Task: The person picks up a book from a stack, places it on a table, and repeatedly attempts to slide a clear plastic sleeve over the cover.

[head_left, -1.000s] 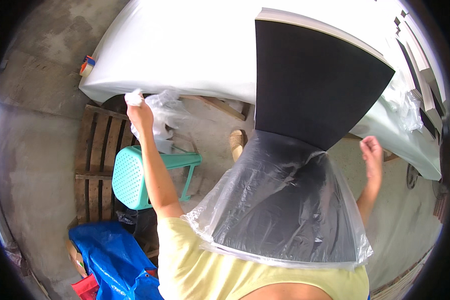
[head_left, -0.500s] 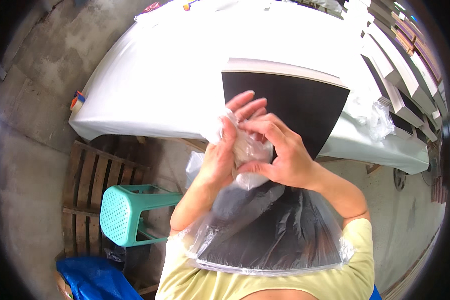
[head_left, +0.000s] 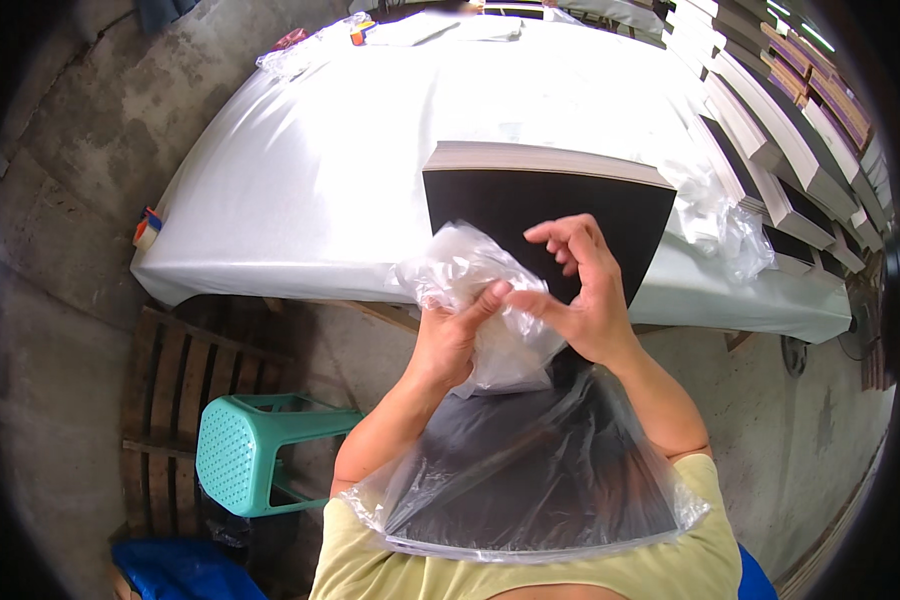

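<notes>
My left hand (head_left: pixel 448 338) grips a crumpled sheet of clear plastic film (head_left: pixel 480 265), thumb on top and the other fingers mostly hidden under it. My right hand (head_left: pixel 588 290) is raised just to the right, fingers curled but apart; its thumb tip reaches the film beside my left thumb. Against my body lies a dark flat panel inside a clear plastic bag (head_left: pixel 540 470), its wide end at my chest. Beyond my hands a thick black block with pale layered edges (head_left: pixel 550 195) rests on the table, partly covered by the film and my right hand.
A white-covered table (head_left: pixel 300 200) spans the front. Stacked black-and-white panels (head_left: pixel 780 150) and loose plastic (head_left: pixel 740 240) lie at its right. A tape roll (head_left: pixel 147 235) sits at the left edge. Below left stand a green stool (head_left: pixel 240 455) and a wooden pallet (head_left: pixel 175 400).
My hands have moved apart from around the bunched film. It is now spread wider in my left hand, while my right hand has lifted off to the right.
</notes>
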The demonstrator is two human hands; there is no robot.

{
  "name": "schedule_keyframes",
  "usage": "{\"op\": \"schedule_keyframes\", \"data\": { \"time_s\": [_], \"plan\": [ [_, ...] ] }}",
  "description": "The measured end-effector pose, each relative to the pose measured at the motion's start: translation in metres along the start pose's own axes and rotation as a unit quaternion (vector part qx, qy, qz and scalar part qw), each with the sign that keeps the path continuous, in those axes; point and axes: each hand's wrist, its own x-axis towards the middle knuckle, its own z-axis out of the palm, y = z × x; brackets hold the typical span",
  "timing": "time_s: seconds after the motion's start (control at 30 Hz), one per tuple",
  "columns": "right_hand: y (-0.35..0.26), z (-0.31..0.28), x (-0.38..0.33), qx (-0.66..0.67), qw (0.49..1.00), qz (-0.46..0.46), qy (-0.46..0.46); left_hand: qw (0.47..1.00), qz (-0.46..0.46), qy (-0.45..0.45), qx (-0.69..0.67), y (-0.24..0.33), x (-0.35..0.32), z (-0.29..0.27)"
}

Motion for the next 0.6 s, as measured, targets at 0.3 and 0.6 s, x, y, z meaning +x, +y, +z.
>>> {"op": "schedule_keyframes", "data": {
  "time_s": [0.3, 0.6],
  "plan": [
    [0.006, -0.005, 0.004, 0.012, 0.999, -0.001, -0.032, 0.999, 0.035, -0.023, -0.022, 0.005, 0.002, 0.018],
    [0.010, 0.002, -0.003, 0.353, 0.923, 0.118, -0.098, 0.998, 0.026, 0.043, -0.038, 0.003, 0.003, 0.013]
  ]
}}
